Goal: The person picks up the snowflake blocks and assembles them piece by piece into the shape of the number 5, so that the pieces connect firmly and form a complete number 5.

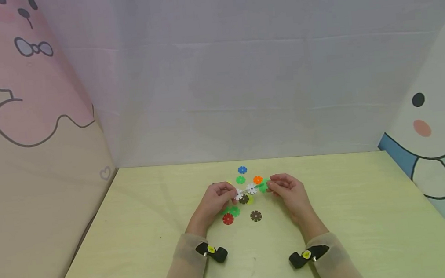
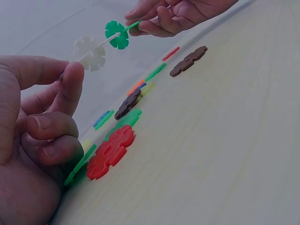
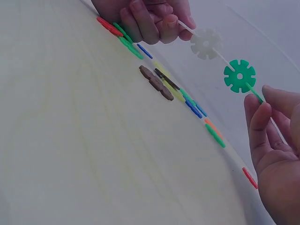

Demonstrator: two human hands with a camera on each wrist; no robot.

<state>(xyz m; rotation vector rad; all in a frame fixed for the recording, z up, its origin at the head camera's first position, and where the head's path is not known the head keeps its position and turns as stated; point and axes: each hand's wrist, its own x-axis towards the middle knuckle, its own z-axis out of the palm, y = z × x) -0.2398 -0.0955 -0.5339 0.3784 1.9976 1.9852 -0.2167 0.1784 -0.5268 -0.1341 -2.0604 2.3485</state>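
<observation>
Head view: leftmost white notched plastic disc (image 1: 239, 194) part. hidden by L hand (image 1: 216, 199); hand cut off, L-wrist view.

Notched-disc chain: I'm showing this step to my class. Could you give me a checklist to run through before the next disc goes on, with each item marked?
1. Left hand pinches the white end of the notched-disc chain: ok.
2. Right hand pinches a green piece at the other end: ok.
3. Chain held up off the table: ok, the wrist views show it raised.
4. Slots pushed fully together: cannot tell, the joints are too small.
5. Loose discs sorted by colour: not ok; the red disc, brown disc, blue disc and orange disc lie among others.
</observation>
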